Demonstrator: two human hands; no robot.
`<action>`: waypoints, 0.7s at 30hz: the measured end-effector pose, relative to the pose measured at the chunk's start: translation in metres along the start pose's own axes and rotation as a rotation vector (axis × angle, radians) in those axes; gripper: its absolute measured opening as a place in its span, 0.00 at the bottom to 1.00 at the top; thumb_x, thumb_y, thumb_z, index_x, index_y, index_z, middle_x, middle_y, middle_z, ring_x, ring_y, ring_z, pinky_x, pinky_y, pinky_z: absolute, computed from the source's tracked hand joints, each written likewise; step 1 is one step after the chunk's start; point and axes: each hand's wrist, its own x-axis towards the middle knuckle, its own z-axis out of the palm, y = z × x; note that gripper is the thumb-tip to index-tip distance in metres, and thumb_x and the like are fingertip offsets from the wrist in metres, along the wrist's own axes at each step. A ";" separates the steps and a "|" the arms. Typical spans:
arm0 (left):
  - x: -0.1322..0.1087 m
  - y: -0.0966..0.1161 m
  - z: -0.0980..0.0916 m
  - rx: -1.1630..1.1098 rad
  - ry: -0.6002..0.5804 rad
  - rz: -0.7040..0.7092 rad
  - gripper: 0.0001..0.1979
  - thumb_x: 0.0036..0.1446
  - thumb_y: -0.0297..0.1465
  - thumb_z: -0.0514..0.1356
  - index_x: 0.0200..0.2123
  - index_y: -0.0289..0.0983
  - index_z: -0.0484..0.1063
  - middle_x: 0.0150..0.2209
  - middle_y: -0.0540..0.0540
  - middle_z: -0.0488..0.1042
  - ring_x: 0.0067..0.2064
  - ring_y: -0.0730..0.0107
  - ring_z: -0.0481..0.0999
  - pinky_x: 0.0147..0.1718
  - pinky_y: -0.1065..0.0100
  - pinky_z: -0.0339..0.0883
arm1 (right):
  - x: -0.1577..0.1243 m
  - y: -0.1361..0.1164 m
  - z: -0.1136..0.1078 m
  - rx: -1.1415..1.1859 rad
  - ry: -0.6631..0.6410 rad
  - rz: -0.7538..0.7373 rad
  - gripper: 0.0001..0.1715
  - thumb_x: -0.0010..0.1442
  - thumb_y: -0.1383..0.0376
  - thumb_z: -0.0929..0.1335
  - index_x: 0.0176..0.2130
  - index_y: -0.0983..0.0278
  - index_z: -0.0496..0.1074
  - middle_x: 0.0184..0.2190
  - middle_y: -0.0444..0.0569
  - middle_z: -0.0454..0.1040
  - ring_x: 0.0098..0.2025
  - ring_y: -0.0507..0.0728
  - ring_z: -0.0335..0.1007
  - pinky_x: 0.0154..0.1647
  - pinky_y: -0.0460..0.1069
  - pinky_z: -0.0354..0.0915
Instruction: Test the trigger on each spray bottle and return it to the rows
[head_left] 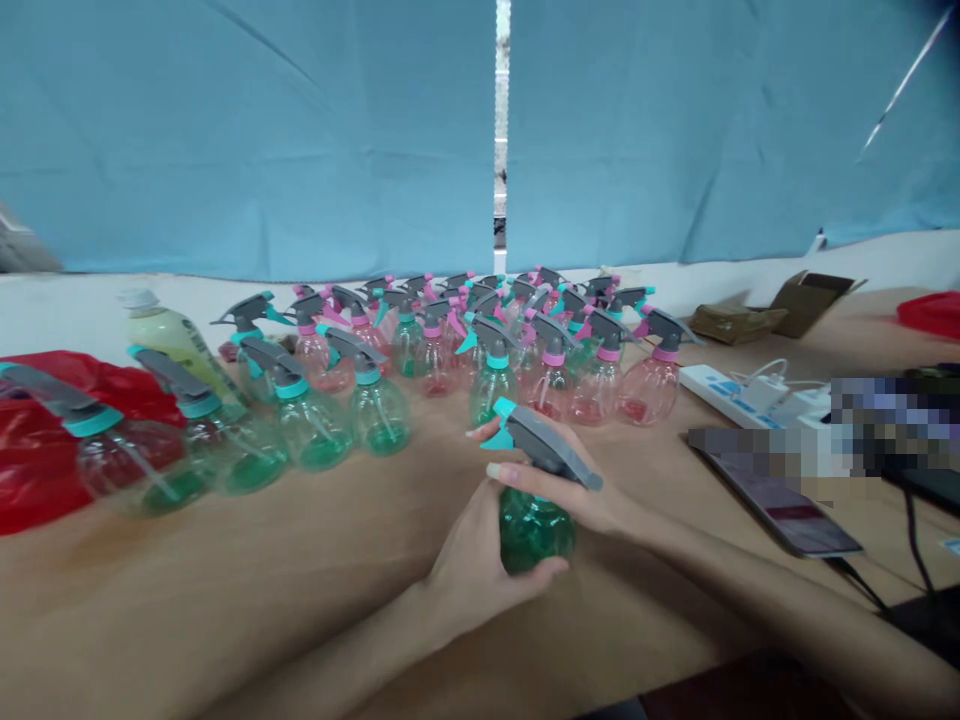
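My hands hold a round plastic spray bottle [536,532] with green liquid and a grey and teal trigger head above the table's front area. My left hand [480,565] cups its lower body from the near side. My right hand [574,495] comes in from the right, its fingers around the neck under the grey sprayer head. Nearest to my hands stand rows of similar spray bottles [493,385], some with green liquid and teal collars, others with pink liquid and pink collars. Part of the held bottle is hidden behind my fingers.
The bottles stand on a tan table [225,560]. A red plastic bag [45,440] lies at the left, and a yellow-green bottle [176,345] lies among the bottles. At the right are a white power strip [739,400], a phone [780,500], and cables. A blue sheet [247,130] hangs behind.
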 end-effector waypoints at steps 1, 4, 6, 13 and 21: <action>0.000 -0.001 0.000 0.003 0.003 0.001 0.37 0.52 0.40 0.63 0.61 0.37 0.49 0.55 0.35 0.64 0.57 0.42 0.65 0.51 0.43 0.61 | 0.001 0.000 0.000 0.013 -0.003 -0.013 0.16 0.54 0.55 0.70 0.42 0.58 0.71 0.43 0.47 0.74 0.48 0.60 0.70 0.52 0.58 0.65; 0.002 -0.003 -0.003 0.015 0.006 0.001 0.37 0.52 0.41 0.63 0.60 0.38 0.49 0.54 0.35 0.65 0.56 0.43 0.66 0.51 0.44 0.63 | 0.006 0.004 0.003 0.090 -0.011 -0.053 0.15 0.55 0.57 0.70 0.43 0.57 0.70 0.44 0.47 0.74 0.51 0.59 0.70 0.54 0.57 0.64; 0.003 -0.006 -0.007 0.025 -0.008 0.007 0.37 0.52 0.41 0.63 0.60 0.38 0.49 0.55 0.35 0.64 0.56 0.44 0.66 0.51 0.45 0.63 | 0.009 0.008 0.006 0.125 -0.007 -0.056 0.15 0.55 0.57 0.70 0.44 0.57 0.70 0.44 0.47 0.74 0.50 0.58 0.70 0.51 0.55 0.66; -0.003 -0.029 -0.043 0.287 -0.172 0.006 0.42 0.51 0.43 0.63 0.63 0.37 0.46 0.59 0.34 0.61 0.60 0.43 0.60 0.56 0.43 0.56 | 0.023 0.023 0.007 0.016 0.011 -0.059 0.13 0.58 0.53 0.67 0.40 0.58 0.70 0.26 0.42 0.67 0.31 0.54 0.68 0.40 0.52 0.66; -0.014 -0.053 -0.062 0.521 -0.232 -0.086 0.41 0.53 0.41 0.61 0.65 0.38 0.46 0.64 0.36 0.56 0.63 0.46 0.56 0.57 0.46 0.54 | 0.048 0.033 0.004 -0.044 0.073 -0.086 0.13 0.59 0.52 0.66 0.38 0.57 0.70 0.30 0.42 0.69 0.31 0.53 0.65 0.34 0.49 0.62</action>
